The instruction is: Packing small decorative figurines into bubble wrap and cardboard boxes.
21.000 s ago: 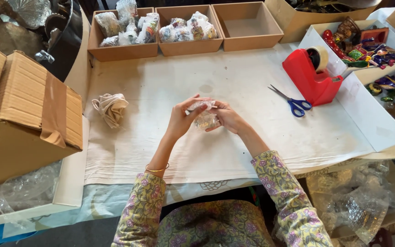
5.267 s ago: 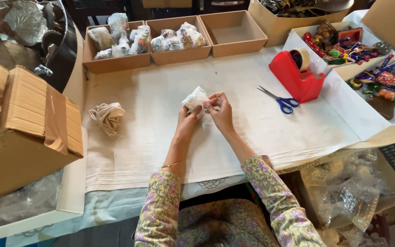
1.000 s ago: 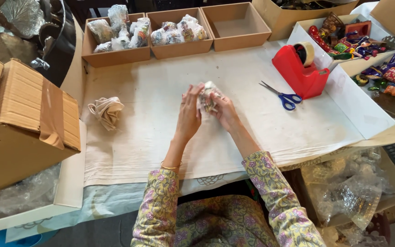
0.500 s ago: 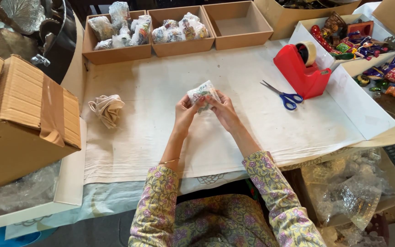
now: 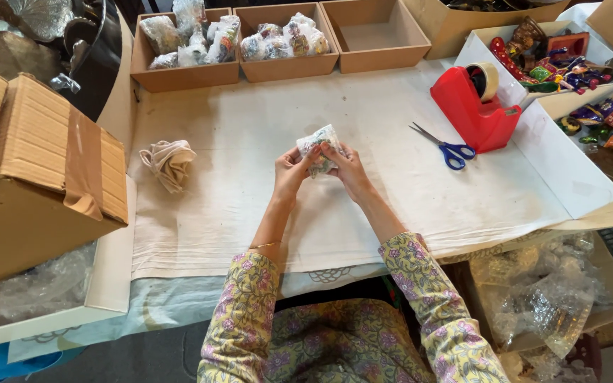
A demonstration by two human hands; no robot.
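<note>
My left hand [image 5: 290,170] and my right hand [image 5: 348,167] meet over the middle of the white cloth [image 5: 235,213] on the table. Between their fingertips they hold a small bundle wrapped in clear bubble wrap [image 5: 317,145], with coloured patches showing through. The bundle is lifted slightly above the cloth. Both sleeves are floral, yellow and purple.
Three shallow cardboard trays stand at the far edge: two [image 5: 186,67] [image 5: 286,64] hold wrapped bundles, the third [image 5: 374,39] is bare inside. A red tape dispenser [image 5: 473,106], blue-handled scissors [image 5: 452,150], a crumpled beige cloth [image 5: 170,162], a taped carton [image 5: 44,177] and a box of colourful trinkets [image 5: 576,64] surround the cloth.
Over the last second my hands turned the bundle between them and drew it slightly nearer to me; half a second ago it stood a little higher.
</note>
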